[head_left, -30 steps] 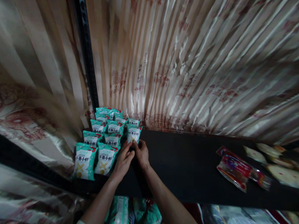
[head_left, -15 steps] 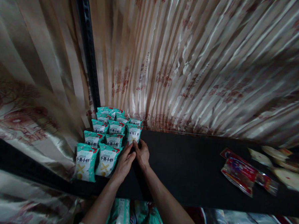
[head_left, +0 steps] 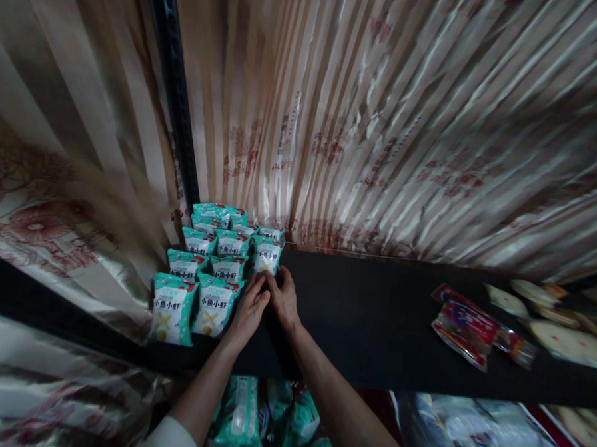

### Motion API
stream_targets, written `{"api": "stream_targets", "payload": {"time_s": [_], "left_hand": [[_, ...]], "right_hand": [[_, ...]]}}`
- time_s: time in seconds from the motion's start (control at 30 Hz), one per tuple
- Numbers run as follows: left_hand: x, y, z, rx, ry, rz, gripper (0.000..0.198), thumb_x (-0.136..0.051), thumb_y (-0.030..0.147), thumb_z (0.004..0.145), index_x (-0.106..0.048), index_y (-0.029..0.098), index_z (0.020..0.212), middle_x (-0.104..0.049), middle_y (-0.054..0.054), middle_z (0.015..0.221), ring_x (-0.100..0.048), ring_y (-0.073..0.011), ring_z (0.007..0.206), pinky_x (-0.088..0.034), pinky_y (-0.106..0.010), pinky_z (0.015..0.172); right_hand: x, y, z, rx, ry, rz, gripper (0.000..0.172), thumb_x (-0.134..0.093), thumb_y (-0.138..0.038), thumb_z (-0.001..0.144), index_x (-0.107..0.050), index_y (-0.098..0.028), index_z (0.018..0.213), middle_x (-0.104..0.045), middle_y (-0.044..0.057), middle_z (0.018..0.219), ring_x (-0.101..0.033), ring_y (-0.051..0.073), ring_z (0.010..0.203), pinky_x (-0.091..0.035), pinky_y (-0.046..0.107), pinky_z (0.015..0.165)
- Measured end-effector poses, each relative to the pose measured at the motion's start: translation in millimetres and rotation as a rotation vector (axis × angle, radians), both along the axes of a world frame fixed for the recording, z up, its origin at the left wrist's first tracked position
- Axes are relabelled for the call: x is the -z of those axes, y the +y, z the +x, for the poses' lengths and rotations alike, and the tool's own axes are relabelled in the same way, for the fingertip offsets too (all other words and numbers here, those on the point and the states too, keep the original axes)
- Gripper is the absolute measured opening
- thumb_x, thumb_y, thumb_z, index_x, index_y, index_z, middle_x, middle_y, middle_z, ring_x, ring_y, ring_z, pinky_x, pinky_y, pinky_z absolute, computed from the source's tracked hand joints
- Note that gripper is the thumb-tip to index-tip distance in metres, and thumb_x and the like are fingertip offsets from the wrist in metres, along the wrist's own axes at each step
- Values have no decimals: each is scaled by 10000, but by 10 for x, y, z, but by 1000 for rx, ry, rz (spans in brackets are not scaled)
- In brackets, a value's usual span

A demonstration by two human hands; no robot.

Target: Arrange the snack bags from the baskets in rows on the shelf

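- Teal-and-white printed film wraps the small plump bag (head_left: 267,254) I am watching; it stands upright on the black shelf (head_left: 353,320), before another of its kind and right of the matching bags (head_left: 214,306).
- Since half a second ago, I see hardly any change between hands and bag; my view has shifted, and more of the pale sleeve (head_left: 170,440) shows. I judge the work is staying with this one bag.
- My left hand (head_left: 248,309) and right hand (head_left: 283,297) come together at its lower front, fingers narrow and bent inward, fingertips close together. I cannot tell whether they grip it or merely touch.
- Crinkled, striped sheeting (head_left: 333,138) hangs in shiny folds behind, beside a dark perforated upright (head_left: 173,77).
- Well apart, to the right, a glossy red packet (head_left: 466,326) lies flat near pale, rounded packs (head_left: 567,341).
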State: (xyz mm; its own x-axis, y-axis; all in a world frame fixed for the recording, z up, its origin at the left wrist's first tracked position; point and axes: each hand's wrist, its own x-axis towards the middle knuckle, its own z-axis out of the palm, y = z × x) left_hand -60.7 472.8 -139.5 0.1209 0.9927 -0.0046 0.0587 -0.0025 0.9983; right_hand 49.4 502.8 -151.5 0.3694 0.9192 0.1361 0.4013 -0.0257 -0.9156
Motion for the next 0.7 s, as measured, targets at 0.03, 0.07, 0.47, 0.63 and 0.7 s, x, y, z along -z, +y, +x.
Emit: {"api": "stream_targets", "payload": {"time_s": [0.03,0.07,0.47,0.63,0.7], "left_hand": [[-15,-18,3,0,4,5,451,-491,316,841,-524,181,1270,-284,-80,1508,-245,-224,1389,-292,-378,1117],[-30,-40,5,-1,8,8,437,-493,319,840,-538,188,1255,-297,-78,1503,-260,-232,1384,-329,-378,1097],[-243,-925,55,232,234,146,226,-465,267,820,-665,170,855,-677,-64,887,-638,-153,798,-506,-251,699],[-117,-1568,47,385,530,141,248,-435,221,824,-672,192,895,-683,-58,919,-629,-176,887,-494,-291,820],[37,-1778,22,288,768,131,291,-442,160,793,-665,181,979,-656,-86,1076,-570,-221,1071,-438,-348,951]], "right_hand": [[10,-61,25,8,3,18,581,-546,-517,757,-532,-165,1219,-610,124,1188,-563,258,1091,-437,386,932],[17,-140,60,20,0,28,575,-541,-509,764,-523,-169,1228,-598,124,1211,-554,256,1107,-434,392,941],[-77,-1996,669,90,-33,-14,358,-519,-451,800,-612,-194,1033,-675,103,1034,-616,249,976,-468,414,898],[151,-2546,501,-113,30,-193,244,-532,-389,776,-678,-245,907,-710,71,954,-648,265,913,-479,410,869],[268,-2633,387,-180,48,-224,233,-536,-348,767,-690,-249,912,-714,65,960,-646,268,940,-468,413,893]]}}
